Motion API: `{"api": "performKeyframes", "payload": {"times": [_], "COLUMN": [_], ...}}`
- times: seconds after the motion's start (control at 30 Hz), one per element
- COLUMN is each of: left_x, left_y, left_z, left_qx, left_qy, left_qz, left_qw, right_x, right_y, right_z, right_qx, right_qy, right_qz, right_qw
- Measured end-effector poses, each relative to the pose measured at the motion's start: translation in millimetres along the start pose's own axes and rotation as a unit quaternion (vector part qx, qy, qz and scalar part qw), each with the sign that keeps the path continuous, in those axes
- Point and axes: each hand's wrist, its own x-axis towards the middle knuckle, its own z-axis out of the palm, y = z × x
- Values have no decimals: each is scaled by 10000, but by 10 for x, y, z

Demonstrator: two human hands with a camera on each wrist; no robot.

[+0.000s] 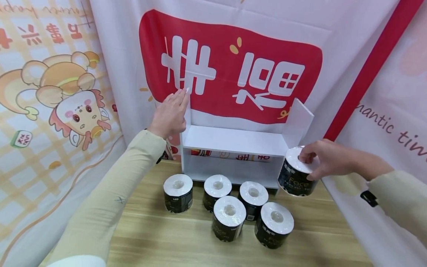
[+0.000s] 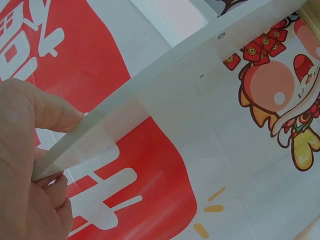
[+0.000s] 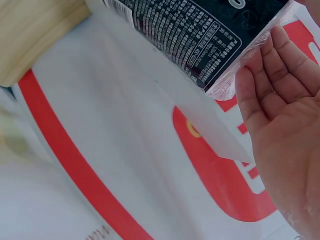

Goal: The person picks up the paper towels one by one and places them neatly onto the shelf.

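Note:
My left hand [image 1: 171, 113] pinches the upper end of the white shelf's left side panel [image 2: 110, 107], thumb on one face and fingers on the other. In the head view, my right hand [image 1: 328, 157] holds a toilet paper roll [image 1: 295, 178] in a black printed wrapper. Its fingertips dip into the roll's core and the thumb presses the outside. That roll hangs in the air by the right end of the white shelf [image 1: 237, 141]. The right wrist view shows the wrapper [image 3: 185, 35] with white print, and clear film at its edge by the fingers.
Several more wrapped rolls stand upright on the wooden table [image 1: 160, 237] before the shelf, one [image 1: 178, 193] apart at the left, another [image 1: 275, 224] nearest at the right. The shelf's right side panel [image 1: 298, 122] rises above its upper board. Printed cloth [image 1: 233, 66] hangs behind.

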Motion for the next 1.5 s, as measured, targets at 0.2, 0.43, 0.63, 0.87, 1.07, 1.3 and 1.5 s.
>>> {"api": "performKeyframes", "payload": {"times": [0.2, 0.43, 0.63, 0.87, 1.07, 1.3, 1.5], "left_x": [-6, -35, -48, -16, -2, 13, 10], "left_y": [-16, -45, -57, -28, 5, 0, 7], "left_z": [-22, -20, -13, -4, -1, -19, -24], "left_qx": [52, -17, -37, -12, -9, 42, -14], "left_qy": [-11, 9, -17, -13, -76, -69, -137], "left_qz": [-20, -86, -106, -84, -58, -80, -49], "left_qw": [10000, 10000, 9999, 10000, 10000, 9999, 9999], "right_x": [125, 298, 438, 544, 590, 651, 700], "right_y": [-151, -284, -342, -288, -162, -114, -62], "right_z": [-221, -486, -615, -666, -669, -691, -628], "right_qx": [-130, -237, -291, -226, -203, -212, -81], "right_qy": [93, 205, 305, 483, 594, 658, 729], "right_qz": [-39, -149, -55, 88, 265, 316, 355], "right_qw": [9999, 9994, 9991, 9985, 9977, 9971, 9967]}}
